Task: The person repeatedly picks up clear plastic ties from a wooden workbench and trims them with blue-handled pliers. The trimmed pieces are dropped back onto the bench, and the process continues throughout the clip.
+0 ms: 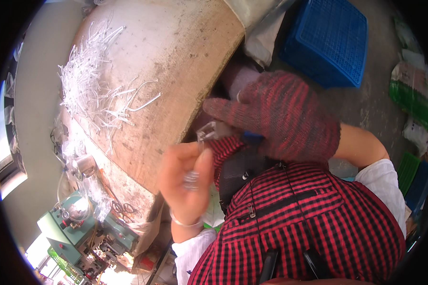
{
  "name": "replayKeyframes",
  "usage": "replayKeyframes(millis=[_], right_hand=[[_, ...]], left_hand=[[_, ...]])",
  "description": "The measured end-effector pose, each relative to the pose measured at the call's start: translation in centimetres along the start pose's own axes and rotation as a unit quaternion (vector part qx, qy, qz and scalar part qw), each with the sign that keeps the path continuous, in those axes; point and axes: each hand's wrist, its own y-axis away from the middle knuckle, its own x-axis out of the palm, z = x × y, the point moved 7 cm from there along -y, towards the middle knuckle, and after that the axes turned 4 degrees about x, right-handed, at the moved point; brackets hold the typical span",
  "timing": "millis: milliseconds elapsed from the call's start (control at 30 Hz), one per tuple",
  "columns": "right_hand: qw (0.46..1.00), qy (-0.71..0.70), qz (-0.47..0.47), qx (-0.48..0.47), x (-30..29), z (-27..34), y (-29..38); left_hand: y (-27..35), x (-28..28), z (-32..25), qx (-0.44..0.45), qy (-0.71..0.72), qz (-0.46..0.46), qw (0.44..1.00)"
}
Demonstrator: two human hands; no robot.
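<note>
My left hand [187,181] is bare, blurred by motion, and wears a band at the wrist. Its fingers curl around a small, clear, ringed piece [191,180] whose kind is unclear. A clear plastic piece [211,131] shows at its fingertips, between both hands. My right hand [281,117], in a red and dark grey knitted glove, is beside the edge of a wooden table [178,92]. One gloved finger points left above the clear piece; what lies beneath the glove is hidden. A heap of thin clear plastic strips [85,74] lies on the table.
A blue plastic crate [331,39] stands on the floor beyond my right hand. A green machine [69,224] is at the lower left, near dark-handled scissors [124,207]. White sheeting [262,39] hangs at the table's far corner. Green and white sacks [412,89] lie far right.
</note>
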Motion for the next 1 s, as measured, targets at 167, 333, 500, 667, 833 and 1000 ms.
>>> replayKeyframes(millis=[167, 333, 500, 667, 833, 1000], right_hand=[[0.987, -0.035, 0.101, -0.121, -1.3, -0.2, 0.3], [0.812, -0.55, 0.17, 0.095, 2.7, -4.1, 2.5], [0.39, -0.86, 0.111, 0.308, 8.0, -3.8, 6.0], [0.34, -0.855, 0.18, 0.346, 10.4, -1.9, 8.5], [0.416, -0.817, 0.183, 0.354, 9.0, -2.4, 8.7], [0.701, -0.61, 0.212, 0.303, 6.3, -3.8, 4.4]], left_hand=[[0.8, 1.0, 1.5, -0.298, 0.283, 0.281, 0.867], [-2.0, 1.5, 2.3, -0.157, 0.004, 0.318, 0.935], [-10.2, -4.7, 5.0, 0.218, -0.448, 0.104, 0.861], [-12.9, -6.6, 8.9, 0.184, -0.543, 0.093, 0.814], [-12.8, -8.1, 4.3, 0.211, -0.197, -0.116, 0.95], [-6.7, -4.2, 4.7, 0.042, 0.293, -0.121, 0.947]])
